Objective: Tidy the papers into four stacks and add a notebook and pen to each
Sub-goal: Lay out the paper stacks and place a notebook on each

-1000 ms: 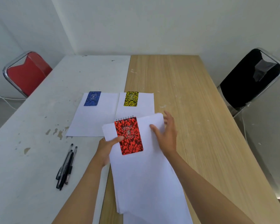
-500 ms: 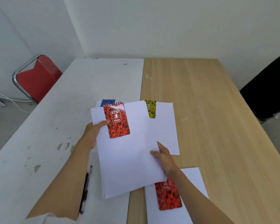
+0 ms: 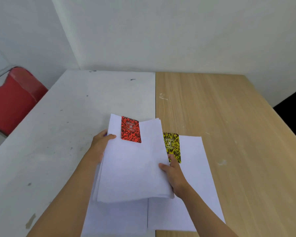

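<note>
A thick stack of white paper (image 3: 133,168) is raised above the table with a red speckled notebook (image 3: 131,132) lying on its top left corner. My left hand (image 3: 101,142) grips the stack's left edge, thumb on top. My right hand (image 3: 173,175) grips its right edge, thumb on top. Under the stack lie two flat paper stacks: one on the right (image 3: 195,185) carrying a yellow speckled notebook (image 3: 172,146), and one on the left (image 3: 118,218), mostly covered. The blue notebook and the pens are hidden.
The table has a white half (image 3: 67,117) and a wooden half (image 3: 237,134) that meet at a seam. A red chair (image 3: 12,100) stands at the far left. A black chair (image 3: 294,103) shows at the right edge. White walls close the far side.
Both hands carried the paper stack with the red notebook forward, over the two far stacks. The near stack with the second red notebook and the pens have dropped out of view.
</note>
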